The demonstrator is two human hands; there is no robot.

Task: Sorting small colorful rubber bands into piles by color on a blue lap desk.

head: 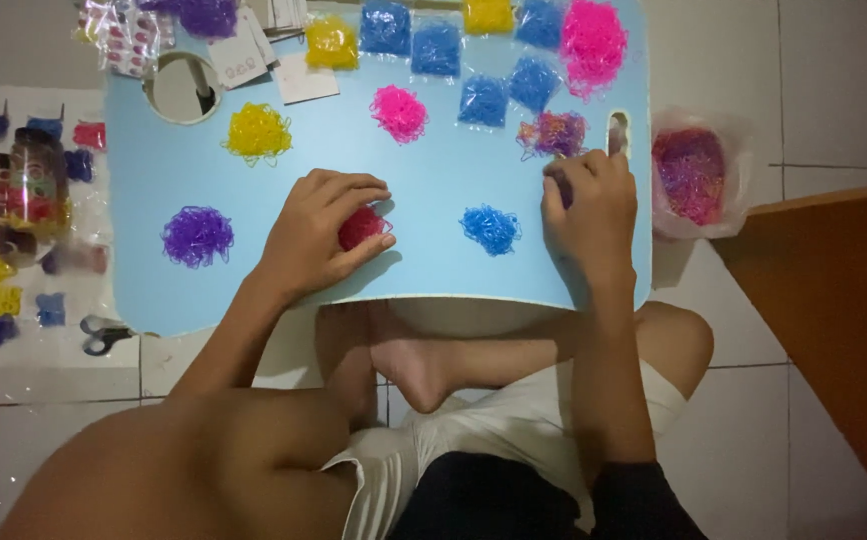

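Observation:
My left hand curls over a red pile of tiny rubber bands on the light blue lap table, fingers closed around it. My right hand rests near the table's right edge, pinching some purple bands just below a mixed-colour pile. A blue pile lies between my hands. A purple pile, a yellow pile and a pink pile sit on the table farther off.
Small bags of blue, yellow and pink bands line the far edge. A plastic bag of mixed bands lies on the floor at the right. On the left, a jar, scissors and packets. My crossed legs lie under the table.

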